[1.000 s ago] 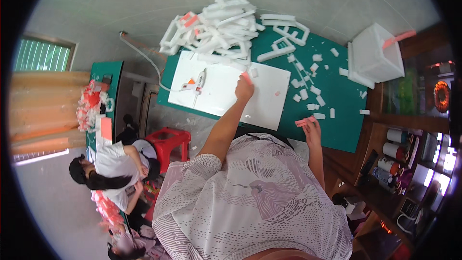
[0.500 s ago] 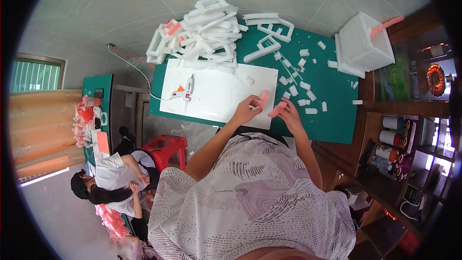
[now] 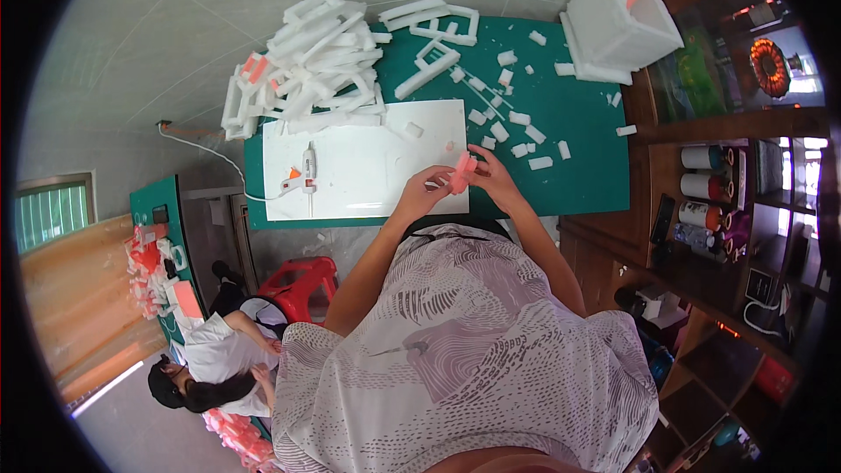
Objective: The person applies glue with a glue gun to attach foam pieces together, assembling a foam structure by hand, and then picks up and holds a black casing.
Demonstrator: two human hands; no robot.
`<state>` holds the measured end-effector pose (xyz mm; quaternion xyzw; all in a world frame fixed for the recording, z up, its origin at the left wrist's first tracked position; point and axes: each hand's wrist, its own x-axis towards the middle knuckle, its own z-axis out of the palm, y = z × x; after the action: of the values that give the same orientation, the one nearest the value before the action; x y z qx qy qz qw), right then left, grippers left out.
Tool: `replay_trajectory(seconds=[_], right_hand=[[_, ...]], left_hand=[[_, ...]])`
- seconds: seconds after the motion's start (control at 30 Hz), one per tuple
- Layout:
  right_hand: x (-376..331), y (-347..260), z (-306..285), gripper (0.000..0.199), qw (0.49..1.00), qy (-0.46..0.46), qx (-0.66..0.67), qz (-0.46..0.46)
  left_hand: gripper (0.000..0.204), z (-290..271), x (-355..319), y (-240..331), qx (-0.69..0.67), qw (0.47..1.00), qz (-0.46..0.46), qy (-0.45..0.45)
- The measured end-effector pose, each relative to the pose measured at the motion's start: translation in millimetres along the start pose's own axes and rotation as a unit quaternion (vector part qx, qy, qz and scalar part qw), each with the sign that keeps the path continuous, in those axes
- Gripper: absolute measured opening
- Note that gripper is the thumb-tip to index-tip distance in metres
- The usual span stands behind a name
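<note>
Pink foam piece (image 3: 461,172) sits pinched between left hand (image 3: 427,191) and right hand (image 3: 491,177), each grip closed on it.

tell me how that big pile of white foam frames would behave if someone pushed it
The pile of white foam frames looks light, so it would likely slide easily on the green table. Loosely stacked and tangled, pieces may tumble off. Thin strips probably snap if pressed.

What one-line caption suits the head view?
Both hands, left and right, hold a pink foam piece over a white board.
</note>
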<state>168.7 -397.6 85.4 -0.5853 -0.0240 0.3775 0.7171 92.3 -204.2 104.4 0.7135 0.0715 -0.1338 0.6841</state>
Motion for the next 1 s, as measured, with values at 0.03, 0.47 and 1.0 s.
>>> replay_trajectory(seconds=[0.03, 0.47, 1.0], right_hand=[[-1, 1, -2, 0.069, 1.0, 0.0, 0.007, -0.008], [-4, 23, 13, 0.068, 0.995, 0.062, -0.032, -0.076], [-4, 27, 14, 0.06, 0.996, 0.051, 0.043, -0.05]], left_hand=[[0.032, 1, 1, 1, 0.009, 1.0, 0.007, -0.003], [0.033, 20, 4, 7, 0.24, 0.961, 0.103, 0.085], [0.041, 16, 4, 1, 0.26, 0.953, 0.121, 0.097]])
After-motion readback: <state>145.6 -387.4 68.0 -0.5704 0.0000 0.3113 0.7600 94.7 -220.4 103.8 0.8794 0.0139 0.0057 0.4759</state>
